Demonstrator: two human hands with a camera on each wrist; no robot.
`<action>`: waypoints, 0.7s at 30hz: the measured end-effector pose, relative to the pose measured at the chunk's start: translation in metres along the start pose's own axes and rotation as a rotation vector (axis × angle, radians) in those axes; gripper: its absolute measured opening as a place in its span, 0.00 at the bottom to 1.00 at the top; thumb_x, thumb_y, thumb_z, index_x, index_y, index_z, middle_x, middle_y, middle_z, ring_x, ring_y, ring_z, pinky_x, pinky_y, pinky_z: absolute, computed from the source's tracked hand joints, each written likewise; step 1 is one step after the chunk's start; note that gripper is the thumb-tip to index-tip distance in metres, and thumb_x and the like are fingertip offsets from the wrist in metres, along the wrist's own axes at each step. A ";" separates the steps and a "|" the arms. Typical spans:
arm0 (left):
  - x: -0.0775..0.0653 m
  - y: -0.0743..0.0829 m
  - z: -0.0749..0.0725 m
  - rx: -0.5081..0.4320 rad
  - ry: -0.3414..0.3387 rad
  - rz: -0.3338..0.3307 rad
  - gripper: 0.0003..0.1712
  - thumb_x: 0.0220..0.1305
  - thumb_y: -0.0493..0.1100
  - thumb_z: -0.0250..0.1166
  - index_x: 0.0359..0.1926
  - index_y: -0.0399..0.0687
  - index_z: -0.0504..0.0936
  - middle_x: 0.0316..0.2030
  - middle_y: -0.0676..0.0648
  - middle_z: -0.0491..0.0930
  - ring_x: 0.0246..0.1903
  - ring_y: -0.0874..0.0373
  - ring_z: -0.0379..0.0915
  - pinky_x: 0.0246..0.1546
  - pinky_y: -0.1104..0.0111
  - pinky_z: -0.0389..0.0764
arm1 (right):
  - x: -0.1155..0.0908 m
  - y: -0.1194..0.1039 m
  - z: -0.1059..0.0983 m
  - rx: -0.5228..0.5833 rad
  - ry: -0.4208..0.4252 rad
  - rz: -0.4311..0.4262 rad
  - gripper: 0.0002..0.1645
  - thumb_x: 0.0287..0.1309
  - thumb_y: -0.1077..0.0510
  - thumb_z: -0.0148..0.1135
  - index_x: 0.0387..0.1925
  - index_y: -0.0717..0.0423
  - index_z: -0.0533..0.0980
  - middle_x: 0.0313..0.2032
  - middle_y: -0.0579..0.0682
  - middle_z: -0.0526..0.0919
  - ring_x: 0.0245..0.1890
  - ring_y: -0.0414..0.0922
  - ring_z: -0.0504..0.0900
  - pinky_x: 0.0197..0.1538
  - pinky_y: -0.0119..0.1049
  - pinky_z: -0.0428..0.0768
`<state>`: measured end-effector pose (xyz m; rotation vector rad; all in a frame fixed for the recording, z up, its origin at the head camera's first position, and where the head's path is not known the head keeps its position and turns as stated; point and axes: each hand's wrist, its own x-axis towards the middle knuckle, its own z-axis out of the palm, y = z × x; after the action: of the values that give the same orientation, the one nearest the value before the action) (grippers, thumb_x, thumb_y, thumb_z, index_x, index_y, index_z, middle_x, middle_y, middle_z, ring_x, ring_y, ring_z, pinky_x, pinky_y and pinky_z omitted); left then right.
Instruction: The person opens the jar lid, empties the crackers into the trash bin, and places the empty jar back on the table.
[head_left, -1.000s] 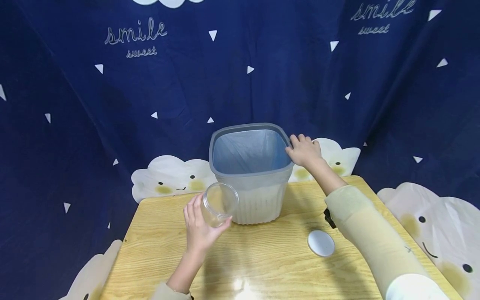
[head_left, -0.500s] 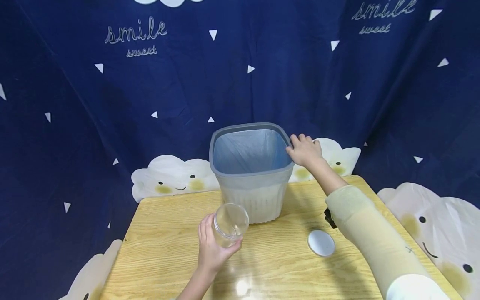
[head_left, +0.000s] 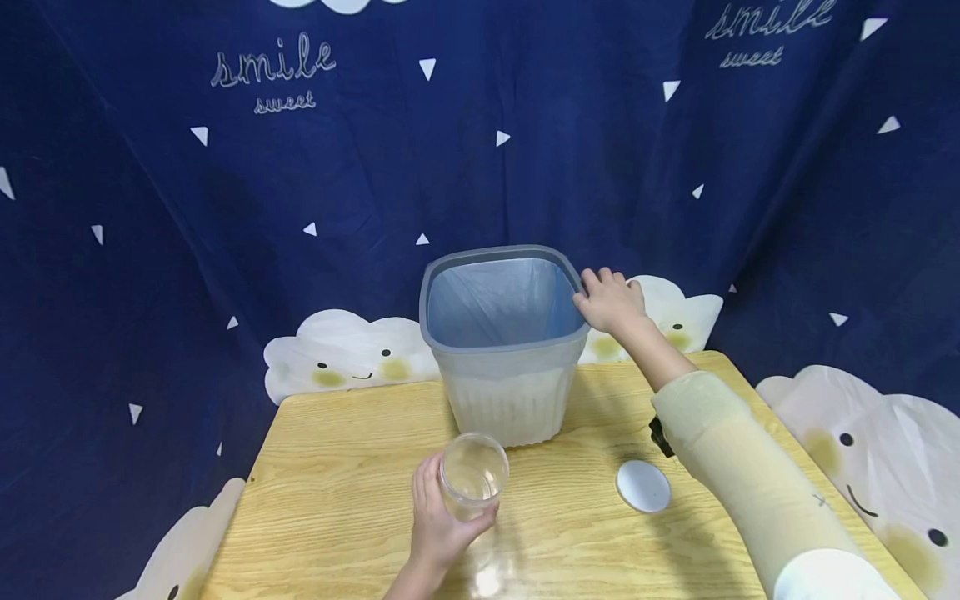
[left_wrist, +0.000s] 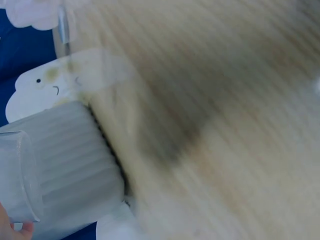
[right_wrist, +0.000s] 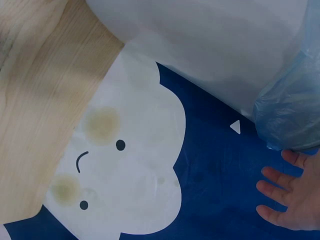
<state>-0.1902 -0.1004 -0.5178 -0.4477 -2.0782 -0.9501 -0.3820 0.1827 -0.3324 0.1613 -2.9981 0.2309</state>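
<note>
My left hand grips a clear plastic jar, its open mouth tilted up toward the head camera. No contents show inside it. The jar overlaps the lower front of a grey-rimmed, pale ribbed trash can. In the left wrist view, the jar appears at the left edge, with only fingertips of the hand in sight. At the can's right rim rests my right hand. The right wrist view shows that hand with fingers extended and spread, beside the blue trash bag that lines the can.
A round white lid lies on the wooden table, right of the can. Behind the table hangs a dark blue curtain with white triangles and cloud faces. The right forearm crosses the table's right side.
My left hand has carried the jar down and to the right, from beside the can toward the front of the table. The right hand has stayed at the can's rim.
</note>
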 end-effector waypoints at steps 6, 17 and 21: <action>-0.012 -0.001 0.007 -0.028 -0.014 -0.006 0.55 0.31 0.58 0.75 0.57 0.31 0.63 0.47 0.39 0.69 0.46 0.49 0.66 0.42 0.50 0.77 | 0.001 0.000 0.000 0.002 -0.004 0.001 0.29 0.64 0.46 0.37 0.61 0.59 0.58 0.56 0.64 0.63 0.56 0.62 0.61 0.53 0.63 0.60; -0.038 -0.001 0.022 -0.112 -0.074 -0.039 0.57 0.21 0.45 0.79 0.56 0.32 0.62 0.49 0.43 0.68 0.46 0.49 0.67 0.42 0.54 0.78 | 0.002 0.001 0.002 0.005 -0.009 0.001 0.29 0.64 0.46 0.36 0.61 0.58 0.58 0.56 0.64 0.63 0.56 0.62 0.60 0.53 0.63 0.60; -0.046 -0.002 0.027 -0.157 -0.104 -0.078 0.56 0.22 0.43 0.79 0.57 0.33 0.61 0.47 0.40 0.68 0.46 0.47 0.68 0.42 0.52 0.78 | 0.002 0.001 0.002 0.008 -0.004 0.004 0.29 0.64 0.46 0.37 0.61 0.58 0.58 0.56 0.64 0.63 0.56 0.62 0.60 0.53 0.63 0.60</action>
<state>-0.1760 -0.0809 -0.5658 -0.5103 -2.1357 -1.1642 -0.3839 0.1833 -0.3344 0.1568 -3.0024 0.2432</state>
